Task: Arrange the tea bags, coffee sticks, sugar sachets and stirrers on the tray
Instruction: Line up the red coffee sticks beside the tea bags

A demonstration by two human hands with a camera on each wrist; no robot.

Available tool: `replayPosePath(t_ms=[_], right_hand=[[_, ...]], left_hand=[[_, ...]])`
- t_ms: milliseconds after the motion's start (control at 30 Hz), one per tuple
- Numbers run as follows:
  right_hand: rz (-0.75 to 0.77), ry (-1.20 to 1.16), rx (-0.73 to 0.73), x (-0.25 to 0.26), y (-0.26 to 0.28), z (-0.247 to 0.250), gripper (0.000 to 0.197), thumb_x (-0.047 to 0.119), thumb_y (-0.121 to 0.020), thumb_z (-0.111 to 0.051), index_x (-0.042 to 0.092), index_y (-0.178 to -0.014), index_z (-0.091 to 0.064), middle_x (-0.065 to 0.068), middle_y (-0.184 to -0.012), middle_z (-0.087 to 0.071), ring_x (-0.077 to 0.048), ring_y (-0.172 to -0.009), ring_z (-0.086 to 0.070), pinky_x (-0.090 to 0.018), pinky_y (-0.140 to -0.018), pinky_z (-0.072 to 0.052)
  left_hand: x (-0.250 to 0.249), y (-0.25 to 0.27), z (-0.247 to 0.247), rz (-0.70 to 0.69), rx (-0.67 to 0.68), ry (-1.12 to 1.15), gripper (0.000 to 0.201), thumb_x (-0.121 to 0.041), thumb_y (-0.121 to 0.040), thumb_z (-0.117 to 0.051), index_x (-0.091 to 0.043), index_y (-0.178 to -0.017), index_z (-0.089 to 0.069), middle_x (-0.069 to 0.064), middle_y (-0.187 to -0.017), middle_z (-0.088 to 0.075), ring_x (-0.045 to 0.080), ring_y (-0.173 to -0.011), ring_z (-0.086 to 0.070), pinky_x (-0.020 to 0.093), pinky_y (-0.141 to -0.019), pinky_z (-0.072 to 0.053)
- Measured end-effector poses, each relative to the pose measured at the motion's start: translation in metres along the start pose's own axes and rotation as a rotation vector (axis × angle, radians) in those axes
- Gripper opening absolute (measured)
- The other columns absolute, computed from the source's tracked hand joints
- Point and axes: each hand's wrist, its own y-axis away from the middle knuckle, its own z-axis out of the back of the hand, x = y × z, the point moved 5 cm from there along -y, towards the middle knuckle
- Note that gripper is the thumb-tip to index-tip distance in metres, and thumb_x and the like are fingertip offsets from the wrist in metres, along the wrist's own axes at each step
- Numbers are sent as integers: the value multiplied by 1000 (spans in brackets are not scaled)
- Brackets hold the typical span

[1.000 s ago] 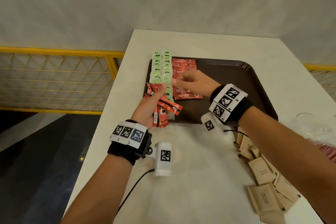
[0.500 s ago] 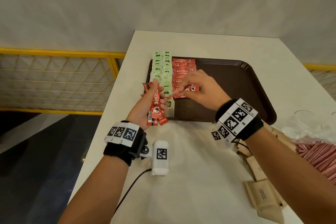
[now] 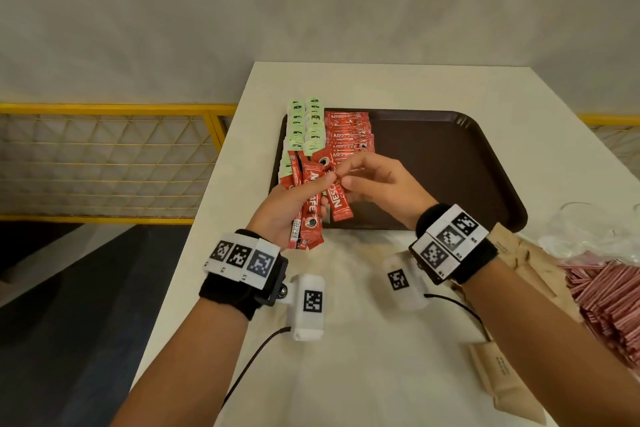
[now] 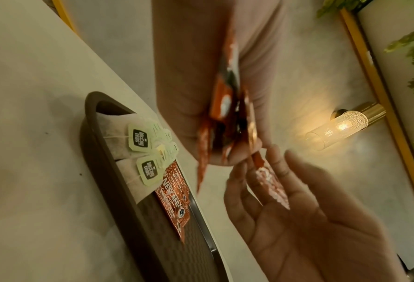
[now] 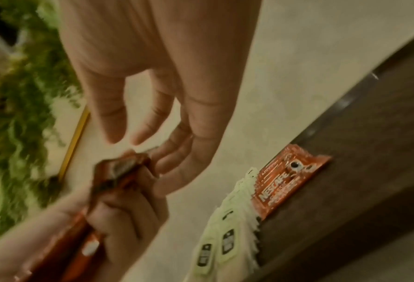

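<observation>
1. My left hand (image 3: 287, 208) is curled round a loose fan of red coffee sticks (image 3: 306, 198), held above the tray's near left corner. The fan is splayed, not squared, so a slack thumb could let the outer ones slide out onto the table (image 3: 346, 340).

2. My right hand (image 3: 377, 184) is pinching the top of a single stick (image 3: 338, 203) between thumb and forefinger, other fingers relaxed. That stick hangs just beside the bundle; if I tug while my left hand's thumb is pressing on it, I judge a neighbour could come with it.

3. On the tray (image 3: 450, 166), the green-tagged tea bags (image 3: 306, 121) run along the left edge, with the laid coffee row (image 3: 349, 133) touching them on the right. The overlap looks shingled. Setting the next stick down carelessly at the near end could nudge that row crooked, or slip it under a tea-bag tag.

4. The wrist views are blurred around the pinch, so I cannot tell how firmly the stick is gripped. Foil is slippery; a light pinch may drop it short, over the tray's near rim.

5. Brown sugar sachets (image 3: 498, 371) and pink stirrers (image 3: 609, 295) wait off-tray by the table's near right edge, under my right forearm. A wide sweep back could scatter them off that edge.
</observation>
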Motion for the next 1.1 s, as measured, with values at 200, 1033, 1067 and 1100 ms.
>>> replayPosePath(t_ms=[200,1033,1067,1100], right_hand=[[-219,-151,-69,-8,-3,-6,52,-6,-81,-64,13,-126,-45,3,-74,-52,0,-59,-60,-17,-53,-49],[-254,-135,-346,-9,1,-7,20,5,-77,-73,8,-68,-55,-1,-68,-58,4,-43,-54,-8,-40,-36],[-258,-120,-340,-9,1,-6,22,6,-77,-73,8,-67,-54,-2,-69,-59,3,-44,-54,-8,-40,-36],[-262,-98,-331,-10,1,-7,22,8,-77,-74,9,-67,-54,-3,-70,-59,2,-45,-53,-9,-40,-37]], left_hand=[[3,-3,-5,-14,-19,-11,42,-44,-70,-66,-18,-103,-59,2,-61,-58,6,-45,-53,16,-43,-47],[10,-10,-1,-163,-104,333,72,-53,-76,-56,-20,-139,-42,11,-129,-59,28,-117,-58,51,-102,-42],[10,-9,-1,-172,-99,331,75,-54,-75,-57,-20,-140,-41,11,-130,-58,27,-117,-58,50,-102,-42],[10,-8,-2,-181,-90,327,74,-52,-75,-58,-20,-140,-41,11,-130,-58,27,-117,-58,49,-101,-43]])
